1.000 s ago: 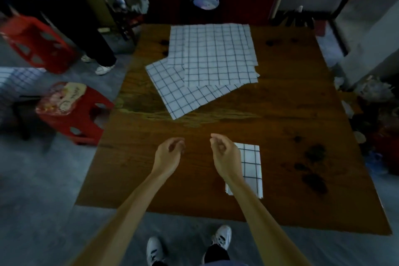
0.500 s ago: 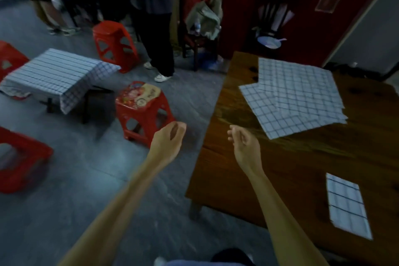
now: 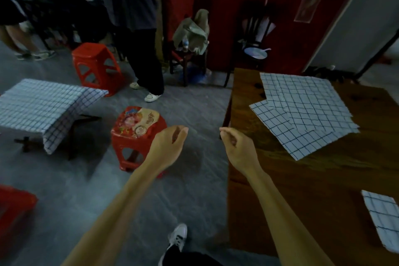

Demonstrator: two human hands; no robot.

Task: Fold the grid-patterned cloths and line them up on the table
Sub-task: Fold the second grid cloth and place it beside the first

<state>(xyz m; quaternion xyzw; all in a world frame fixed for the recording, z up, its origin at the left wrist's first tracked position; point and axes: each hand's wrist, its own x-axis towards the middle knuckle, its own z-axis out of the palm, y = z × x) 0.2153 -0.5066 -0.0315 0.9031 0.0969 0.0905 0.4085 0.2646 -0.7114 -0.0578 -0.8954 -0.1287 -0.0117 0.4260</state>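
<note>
Both hands, left (image 3: 167,147) and right (image 3: 238,150), empty, fingers loosely curled. Flat cloths (image 3: 302,112) at two o'clock on desk (image 3: 302,190), folded cloth (image 3: 383,220) at four. Could drag several overlapped cloths together.

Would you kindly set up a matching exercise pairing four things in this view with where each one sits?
Things:
1. folded grid cloth
2. pile of unfolded grid cloths
3. large checked cloth
4. left hand

Places:
A. over the floor, beside the decorated red stool
B. far part of the wooden table
C. draped over a low stand at left
D. near right part of the wooden table

Pairs: 1-D, 2-B, 3-C, 4-A
</note>
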